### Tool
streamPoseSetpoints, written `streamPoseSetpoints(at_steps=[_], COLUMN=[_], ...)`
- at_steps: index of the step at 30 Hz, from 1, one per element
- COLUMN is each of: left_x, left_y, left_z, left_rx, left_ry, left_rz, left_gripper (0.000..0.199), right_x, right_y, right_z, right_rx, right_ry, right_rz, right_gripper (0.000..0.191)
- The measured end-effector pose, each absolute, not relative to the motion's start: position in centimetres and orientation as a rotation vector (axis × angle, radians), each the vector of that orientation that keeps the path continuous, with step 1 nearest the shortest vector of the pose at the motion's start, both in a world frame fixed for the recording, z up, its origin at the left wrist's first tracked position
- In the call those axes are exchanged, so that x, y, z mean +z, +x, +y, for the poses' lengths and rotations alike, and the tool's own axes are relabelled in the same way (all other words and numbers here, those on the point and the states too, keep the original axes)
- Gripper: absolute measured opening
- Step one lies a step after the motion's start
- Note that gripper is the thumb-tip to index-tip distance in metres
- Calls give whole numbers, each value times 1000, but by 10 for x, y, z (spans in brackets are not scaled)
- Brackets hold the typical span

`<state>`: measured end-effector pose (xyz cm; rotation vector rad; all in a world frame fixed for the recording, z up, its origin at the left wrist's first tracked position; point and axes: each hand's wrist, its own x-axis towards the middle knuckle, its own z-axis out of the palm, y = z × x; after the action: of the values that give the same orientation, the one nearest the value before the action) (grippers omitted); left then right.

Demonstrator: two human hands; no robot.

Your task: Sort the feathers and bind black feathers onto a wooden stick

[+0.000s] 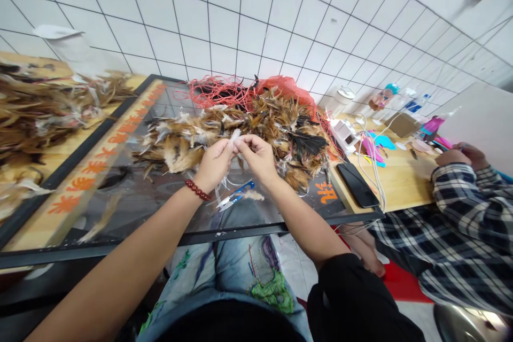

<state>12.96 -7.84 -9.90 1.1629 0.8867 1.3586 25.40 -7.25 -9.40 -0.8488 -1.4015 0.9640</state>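
My left hand (216,163) and my right hand (258,159) meet at the fingertips in front of me. Both are closed in a pinch on a small white feather (235,133), whose pale fluffy tip sticks up between them; its lower part is hidden by the fingers. Just behind and beside my hands lies a heap of brown, white and black feathers (176,152). Under my wrists, a pair of blue-handled scissors (236,195) rests on the glass-topped table (156,214), near some thin white strips. A beaded bracelet circles my left wrist.
Red cord (224,93) and a red plastic bag (290,88) lie behind the heap. More feathers (52,112) cover the left surface. A black phone (357,184), white cables and a white power strip (343,134) sit at right, beside a co-worker in a plaid shirt (460,214).
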Motion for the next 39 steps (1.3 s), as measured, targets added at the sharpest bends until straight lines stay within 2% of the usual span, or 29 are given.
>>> streamPoseSetpoints(at_steps=[4, 8, 12, 17, 19, 23, 30, 34, 39], left_x=[-92, -76, -54, -45, -47, -50, -64, -77, -85], left_y=[125, 113, 94, 77, 75, 80, 99, 114, 122], left_z=[-80, -78, -76, -77, -76, -74, -72, -73, -73], left_rx=[1231, 1494, 1703, 1439, 1393, 1435, 1585, 1539, 1605], left_ry=[1249, 1014, 658, 431, 414, 436, 663, 840, 949], left_rz=[807, 768, 665, 462, 422, 478, 888, 925, 963], left_gripper=[35, 28, 38, 43, 42, 40, 30, 22, 20], right_x=[-92, -101, -108, -108, -111, -115, -106, -101, -98], right_y=[259, 258, 247, 227, 222, 227, 244, 243, 241], right_z=[-70, -65, -72, -86, -85, -76, -72, -77, -81], right_rx=[959, 880, 755, 377, 331, 427, 743, 786, 766], right_ry=[-886, -982, -1172, -1427, -1451, -1419, -1187, -1138, -1160], right_rz=[-1428, -1477, -1858, -2203, -2262, -2160, -1619, -1581, -1632], right_gripper=[33, 35, 34, 35, 29, 10, 25, 27, 24])
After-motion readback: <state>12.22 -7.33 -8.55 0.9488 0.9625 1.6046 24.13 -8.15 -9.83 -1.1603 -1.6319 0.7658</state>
